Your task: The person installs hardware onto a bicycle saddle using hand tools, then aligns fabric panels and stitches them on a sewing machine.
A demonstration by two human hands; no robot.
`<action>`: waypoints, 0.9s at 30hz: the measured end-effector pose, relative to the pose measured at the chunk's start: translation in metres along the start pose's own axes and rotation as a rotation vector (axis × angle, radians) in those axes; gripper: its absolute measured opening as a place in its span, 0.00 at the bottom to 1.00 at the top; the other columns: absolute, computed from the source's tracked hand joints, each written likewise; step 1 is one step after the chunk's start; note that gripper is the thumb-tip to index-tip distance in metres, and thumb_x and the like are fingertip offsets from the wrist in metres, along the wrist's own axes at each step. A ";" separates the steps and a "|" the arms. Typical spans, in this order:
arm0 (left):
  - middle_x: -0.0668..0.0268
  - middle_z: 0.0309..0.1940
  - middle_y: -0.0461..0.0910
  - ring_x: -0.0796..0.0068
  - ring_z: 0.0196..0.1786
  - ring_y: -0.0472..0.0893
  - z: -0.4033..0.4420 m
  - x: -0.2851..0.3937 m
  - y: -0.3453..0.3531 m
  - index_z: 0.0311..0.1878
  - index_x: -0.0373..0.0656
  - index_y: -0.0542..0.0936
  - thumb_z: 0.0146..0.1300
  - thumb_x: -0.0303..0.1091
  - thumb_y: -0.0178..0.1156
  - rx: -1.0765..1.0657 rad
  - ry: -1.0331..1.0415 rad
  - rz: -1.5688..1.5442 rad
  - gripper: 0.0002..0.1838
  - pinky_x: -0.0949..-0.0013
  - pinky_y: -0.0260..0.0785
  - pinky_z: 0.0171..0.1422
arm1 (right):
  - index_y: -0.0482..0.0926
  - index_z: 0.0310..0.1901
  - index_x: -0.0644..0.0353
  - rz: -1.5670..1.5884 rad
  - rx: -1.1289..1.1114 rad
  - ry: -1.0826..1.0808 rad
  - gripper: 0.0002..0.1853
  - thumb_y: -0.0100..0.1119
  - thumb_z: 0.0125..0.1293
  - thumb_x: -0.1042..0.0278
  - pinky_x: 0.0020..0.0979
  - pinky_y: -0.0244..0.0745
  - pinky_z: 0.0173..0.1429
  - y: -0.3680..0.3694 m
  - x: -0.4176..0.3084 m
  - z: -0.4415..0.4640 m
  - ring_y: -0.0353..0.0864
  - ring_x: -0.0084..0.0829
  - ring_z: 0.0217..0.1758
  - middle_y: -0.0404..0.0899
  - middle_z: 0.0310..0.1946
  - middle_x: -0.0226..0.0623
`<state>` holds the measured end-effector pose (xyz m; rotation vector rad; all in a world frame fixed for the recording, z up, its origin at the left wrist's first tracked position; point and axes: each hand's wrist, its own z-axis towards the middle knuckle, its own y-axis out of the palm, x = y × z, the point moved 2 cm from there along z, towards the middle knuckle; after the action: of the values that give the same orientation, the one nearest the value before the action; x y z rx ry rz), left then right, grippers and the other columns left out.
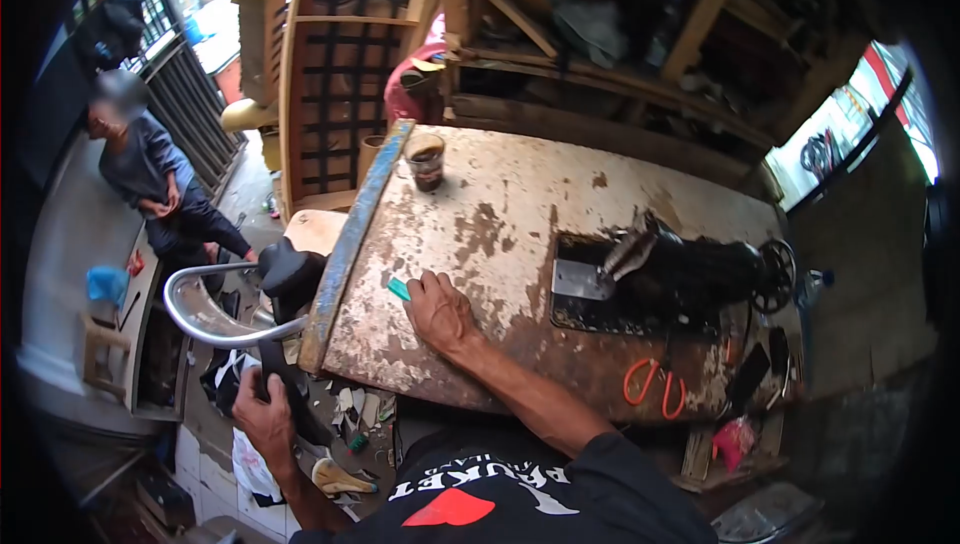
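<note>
My right hand [440, 310] rests on the worn tabletop [400, 244], its fingers closed around a small flat green object [398, 289] whose kind I cannot make out. Down at the left, beside the table's edge, my left hand [264, 412] has its fingers curled on a black strap [300, 412]. White and black cloth [248, 464] hangs or lies below that hand. To the right of my right hand stands a black sewing machine [670, 279]. Orange-handled scissors [655, 389] lie near the front edge of the table.
A cup with dark drink [426, 162] stands at the table's far left corner. Beyond the blue edge is a metal-tube frame with a black seat [290, 274]. Scraps and a shoe-shaped form [340, 476] are on the floor. A person [150, 159] sits at the left.
</note>
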<state>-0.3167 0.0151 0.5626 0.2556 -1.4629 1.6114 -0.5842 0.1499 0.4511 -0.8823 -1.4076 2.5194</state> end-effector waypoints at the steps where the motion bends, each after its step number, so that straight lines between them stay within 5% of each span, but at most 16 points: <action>1: 0.58 0.31 0.84 0.74 0.33 0.80 0.005 0.027 0.005 0.46 0.30 0.81 0.66 0.28 0.62 -0.033 0.034 -0.047 0.11 0.67 0.74 0.41 | 0.79 0.45 0.65 -0.030 -0.004 0.016 0.14 0.67 0.63 0.65 0.43 0.79 0.46 -0.005 0.003 -0.011 0.78 0.43 0.43 0.75 0.37 0.47; 4: 0.56 0.28 0.84 0.72 0.29 0.80 0.001 0.089 0.027 0.46 0.31 0.81 0.65 0.28 0.63 -0.182 0.226 -0.145 0.10 0.66 0.73 0.37 | 0.79 0.42 0.65 -0.047 -0.120 0.133 0.12 0.66 0.63 0.67 0.43 0.79 0.45 -0.036 0.019 -0.045 0.78 0.44 0.40 0.76 0.36 0.48; 8: 0.53 0.27 0.82 0.61 0.26 0.82 -0.001 0.163 0.027 0.45 0.35 0.83 0.62 0.30 0.66 -0.715 0.511 -0.186 0.11 0.63 0.72 0.35 | 0.80 0.46 0.65 -0.177 0.083 0.380 0.12 0.62 0.67 0.65 0.45 0.80 0.47 -0.132 0.054 -0.117 0.79 0.44 0.46 0.77 0.40 0.46; 10: 0.54 0.26 0.82 0.56 0.28 0.83 0.018 0.180 0.037 0.43 0.37 0.83 0.62 0.34 0.68 -0.865 0.589 -0.169 0.11 0.61 0.73 0.36 | 0.80 0.51 0.64 -0.311 0.120 0.545 0.16 0.63 0.68 0.62 0.48 0.77 0.53 -0.167 0.075 -0.156 0.79 0.46 0.48 0.77 0.41 0.45; 12: 0.54 0.27 0.82 0.53 0.28 0.84 0.033 0.203 0.052 0.43 0.39 0.84 0.64 0.38 0.68 -1.137 0.886 -0.349 0.12 0.59 0.74 0.36 | 0.80 0.55 0.64 -0.377 0.141 0.677 0.18 0.64 0.67 0.63 0.49 0.76 0.53 -0.191 0.096 -0.193 0.78 0.49 0.49 0.77 0.44 0.46; 16: 0.52 0.33 0.86 0.54 0.38 0.87 0.073 0.250 0.108 0.44 0.39 0.85 0.69 0.42 0.65 -1.381 1.020 -0.130 0.14 0.57 0.76 0.46 | 0.79 0.56 0.66 -0.374 0.156 0.675 0.20 0.64 0.67 0.64 0.50 0.74 0.55 -0.216 0.108 -0.226 0.77 0.52 0.50 0.77 0.46 0.49; 20: 0.53 0.35 0.86 0.59 0.41 0.87 0.105 0.242 0.194 0.46 0.40 0.86 0.65 0.43 0.69 -0.941 0.945 0.103 0.16 0.55 0.75 0.47 | 0.80 0.57 0.67 -0.409 0.240 0.714 0.20 0.64 0.67 0.66 0.50 0.73 0.57 -0.225 0.089 -0.211 0.77 0.54 0.51 0.78 0.48 0.50; 23: 0.53 0.35 0.86 0.58 0.38 0.86 0.109 0.232 0.184 0.44 0.38 0.86 0.66 0.42 0.68 -0.651 0.842 0.088 0.15 0.56 0.75 0.45 | 0.81 0.58 0.65 -0.016 0.369 0.600 0.20 0.64 0.68 0.63 0.46 0.73 0.63 -0.221 0.063 -0.182 0.78 0.50 0.59 0.79 0.55 0.50; 27: 0.53 0.32 0.85 0.59 0.33 0.85 0.094 0.214 0.147 0.41 0.35 0.86 0.67 0.41 0.67 -0.407 0.638 -0.116 0.15 0.60 0.74 0.41 | 0.82 0.60 0.56 -0.034 0.038 0.115 0.22 0.66 0.68 0.56 0.44 0.72 0.64 -0.187 0.029 -0.138 0.77 0.45 0.63 0.79 0.59 0.45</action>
<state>-0.5811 0.0536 0.6331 -0.3717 -1.2018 1.1173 -0.5643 0.3675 0.5355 -0.9713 -1.3251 2.4202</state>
